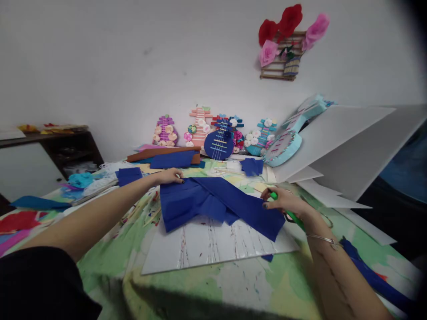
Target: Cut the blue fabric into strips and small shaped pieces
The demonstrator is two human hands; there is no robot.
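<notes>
Center frame — left hand [171, 176], fingers pinching blue sheet [187, 206]; right of center — right hand [287, 201], fingers gripping green tool [295, 219].

PLACE: craft workroom | SIGNS: flowers [291, 20] on wall | lute-shaped models [213, 149] | white boards [333, 133] | blue material [187, 206] on cloth-covered table [115, 246]

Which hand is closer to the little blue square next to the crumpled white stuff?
Left. The left hand is just right of the little blue square, touching the edge of the big blue sheet. The right hand is much farther right, holding a green tool.
</notes>
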